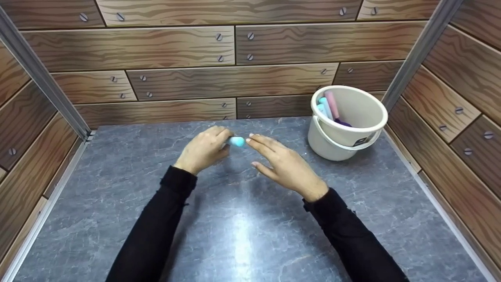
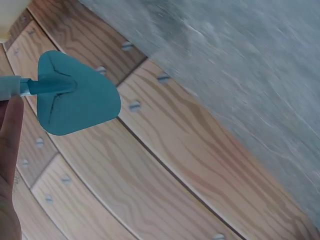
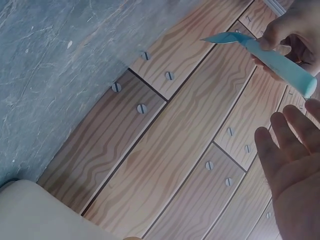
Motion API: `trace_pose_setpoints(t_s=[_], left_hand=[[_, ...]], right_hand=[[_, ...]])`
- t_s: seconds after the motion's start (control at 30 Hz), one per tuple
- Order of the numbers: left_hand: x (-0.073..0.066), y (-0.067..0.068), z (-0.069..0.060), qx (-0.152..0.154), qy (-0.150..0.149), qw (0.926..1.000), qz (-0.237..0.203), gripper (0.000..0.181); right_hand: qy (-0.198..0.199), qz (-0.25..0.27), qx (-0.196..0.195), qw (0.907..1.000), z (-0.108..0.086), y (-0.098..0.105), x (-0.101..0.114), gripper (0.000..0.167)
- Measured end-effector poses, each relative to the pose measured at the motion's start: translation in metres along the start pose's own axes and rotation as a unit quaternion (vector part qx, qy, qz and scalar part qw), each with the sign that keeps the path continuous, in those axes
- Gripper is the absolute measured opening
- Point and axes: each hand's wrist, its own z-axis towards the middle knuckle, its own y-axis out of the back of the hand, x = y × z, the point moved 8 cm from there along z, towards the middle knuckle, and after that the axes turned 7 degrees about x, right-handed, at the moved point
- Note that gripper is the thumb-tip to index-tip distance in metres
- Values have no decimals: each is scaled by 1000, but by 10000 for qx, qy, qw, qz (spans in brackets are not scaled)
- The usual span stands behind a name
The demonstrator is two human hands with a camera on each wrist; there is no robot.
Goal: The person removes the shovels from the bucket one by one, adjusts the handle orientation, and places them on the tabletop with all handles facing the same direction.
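Observation:
My left hand (image 1: 205, 149) grips the handle of a small trowel, whose turquoise handle end (image 1: 237, 141) points toward my right hand. In the left wrist view the trowel's rounded teal blade (image 2: 80, 95) shows, with a thumb or finger along the pale handle. The right wrist view shows the left hand (image 3: 295, 37) curled round the light-turquoise handle (image 3: 282, 70). My right hand (image 1: 287, 166) is held beside the handle end with its fingers extended, holding nothing; whether a fingertip touches the handle is unclear. Both hands are above the grey surface.
A cream bucket (image 1: 332, 147) with a handle stands at the back right, holding pink, turquoise and purple items. Wood-plank-patterned walls (image 1: 176, 47) with metal corner posts enclose the grey marbled surface (image 1: 117, 188) at the back and sides.

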Motion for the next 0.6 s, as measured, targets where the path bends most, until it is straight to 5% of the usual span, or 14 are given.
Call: trace_pose_setpoints(t_s=[0.6], left_hand=[[71, 16, -46, -41, 713, 9969, -340, 33]], right_hand=[[-25, -136, 698, 9975, -1, -28, 5, 68]])
